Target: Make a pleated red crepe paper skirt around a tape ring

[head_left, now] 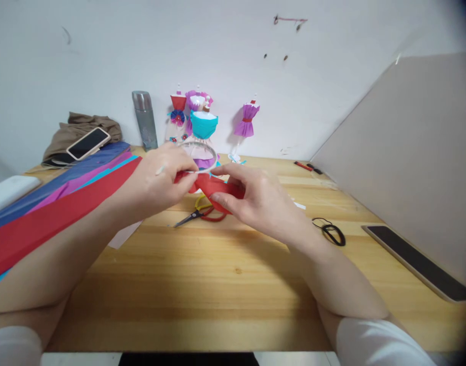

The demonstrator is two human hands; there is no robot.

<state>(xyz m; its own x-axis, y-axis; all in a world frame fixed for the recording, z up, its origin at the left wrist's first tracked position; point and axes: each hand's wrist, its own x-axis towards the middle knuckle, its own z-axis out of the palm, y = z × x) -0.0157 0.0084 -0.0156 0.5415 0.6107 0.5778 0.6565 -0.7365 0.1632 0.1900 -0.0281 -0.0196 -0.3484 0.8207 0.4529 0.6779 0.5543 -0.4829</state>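
Observation:
My left hand (pixel 167 175) pinches the edge of a white ring (pixel 213 152) together with one end of a red crepe strip (pixel 217 189). The ring stands tilted up above the fingers. My right hand (pixel 248 190) holds the other part of the red strip between thumb and fingers, its index fingertip close to the ring's lower edge. Scissors (pixel 196 215) with red and yellow handles lie on the table just below the strip. Behind the ring stands a small dress form in a turquoise top (pixel 204 125).
Wooden table (pixel 217 284). Left: colored paper sheets (pixel 65 216), phone (pixel 88 143) on brown cloth (pixel 70 127), white box (pixel 11 193), grey bottle (pixel 145 122). Back: purple-dressed form (pixel 248 121). Right: black bands (pixel 334 235), dark tablet-like object (pixel 419 262), red pen (pixel 303 165).

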